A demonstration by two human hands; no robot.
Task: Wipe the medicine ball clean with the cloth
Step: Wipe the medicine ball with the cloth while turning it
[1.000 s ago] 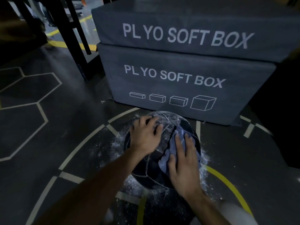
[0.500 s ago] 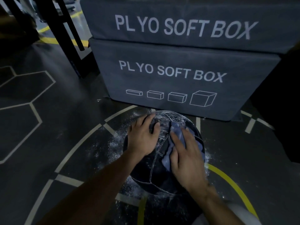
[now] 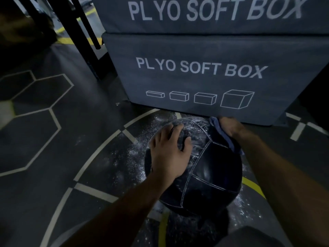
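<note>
Sitting on the dark floor (image 3: 53, 139) just in front of the lower plyo box (image 3: 204, 77), the medicine ball (image 3: 210, 175) is black and glossy, its panels edged with pale stitched seams. White powder dusts its upper, far part, and more of the same speckles the floor round its base, over the pale curved line and the yellow one passing beneath it. The near panels look darker and shinier than the dusty top.

On the ball's upper left, the left hand (image 3: 169, 154) lies palm down, fingers (image 3: 175, 130) a little spread and curled over the powdered crown, fingertips toward the box. At the ball's far right shoulder, between ball and box, the right hand (image 3: 229, 126) grips the blue cloth (image 3: 226, 138); its fingers wrap over the far side, so I cannot tell how tightly they close. A fold of cloth trails down the ball's right edge below that hand. A second plyo box (image 3: 195, 15) is stacked on the lower one.
</note>
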